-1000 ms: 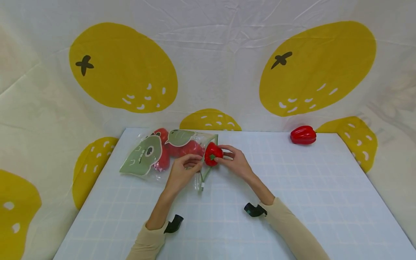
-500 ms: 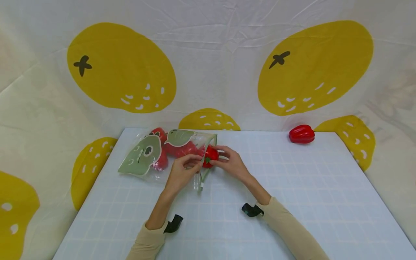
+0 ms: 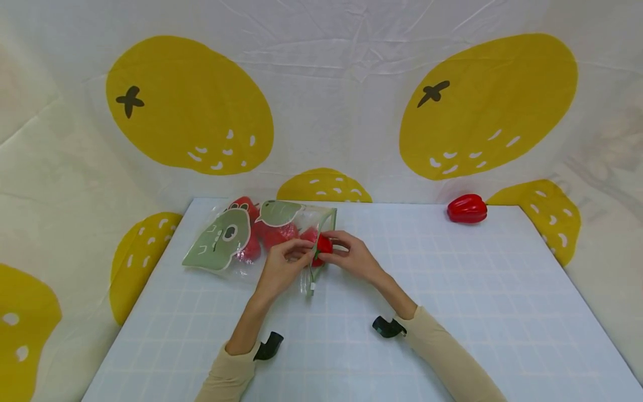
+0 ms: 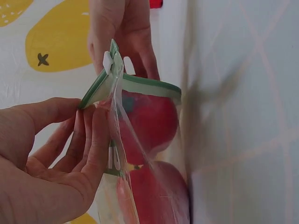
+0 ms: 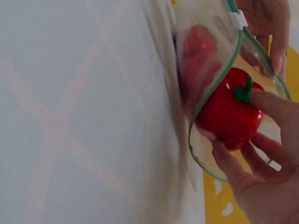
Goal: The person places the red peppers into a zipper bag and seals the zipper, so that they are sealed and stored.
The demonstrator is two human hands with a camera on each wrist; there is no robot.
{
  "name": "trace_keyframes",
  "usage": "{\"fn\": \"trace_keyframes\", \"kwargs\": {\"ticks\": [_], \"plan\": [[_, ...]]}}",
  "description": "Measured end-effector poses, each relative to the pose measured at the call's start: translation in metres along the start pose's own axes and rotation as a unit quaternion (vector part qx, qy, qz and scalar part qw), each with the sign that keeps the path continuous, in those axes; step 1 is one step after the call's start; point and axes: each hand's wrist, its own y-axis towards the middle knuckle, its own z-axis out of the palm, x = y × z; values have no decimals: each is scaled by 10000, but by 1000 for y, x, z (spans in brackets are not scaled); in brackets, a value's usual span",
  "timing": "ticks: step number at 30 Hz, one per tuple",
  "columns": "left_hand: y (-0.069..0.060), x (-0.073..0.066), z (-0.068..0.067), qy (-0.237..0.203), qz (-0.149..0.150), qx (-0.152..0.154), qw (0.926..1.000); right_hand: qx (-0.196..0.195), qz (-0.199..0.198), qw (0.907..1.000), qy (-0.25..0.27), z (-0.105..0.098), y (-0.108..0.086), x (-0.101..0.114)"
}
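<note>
A clear zip bag (image 3: 276,262) with green animal prints and a green zip edge lies on the table, several red items inside it. My left hand (image 3: 283,265) pinches the upper edge of the bag's mouth, which gapes. In my right hand (image 3: 354,257) is a red bell pepper (image 5: 229,109) with a green stem, gripped between thumb and fingers. The pepper is partly inside the mouth, behind the green zip edge (image 5: 219,77). A white zip slider (image 5: 238,19) sits on that edge in the right wrist view.
Another red bell pepper (image 3: 467,209) lies at the back right of the table (image 3: 452,290). Behind the table hangs a pale cloth (image 3: 336,111) with yellow fruit prints. Black wrist cameras (image 3: 268,346) stick out from both sleeves.
My right hand has carried the bell pepper leftward and slightly down into the bag's mouth. The left hand stays at the bag's edge.
</note>
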Motion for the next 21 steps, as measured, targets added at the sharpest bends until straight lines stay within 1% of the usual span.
{"fn": "trace_keyframes", "kwargs": {"ticks": [3,6,11,13,21], "plan": [[0,0,-1,-34,86,38,10000,188,31,9998,-109,1,0,1],[0,-1,-1,-46,164,58,9998,294,-22,9993,-220,3,0,1],[1,-2,0,-22,197,26,9998,401,-397,9976,-410,5,2,-2],[1,-2,0,-50,199,18,9998,406,-477,9972,-420,6,3,-2],[0,-1,1,-59,183,9,9998,237,-269,9993,-69,14,7,-3]]}}
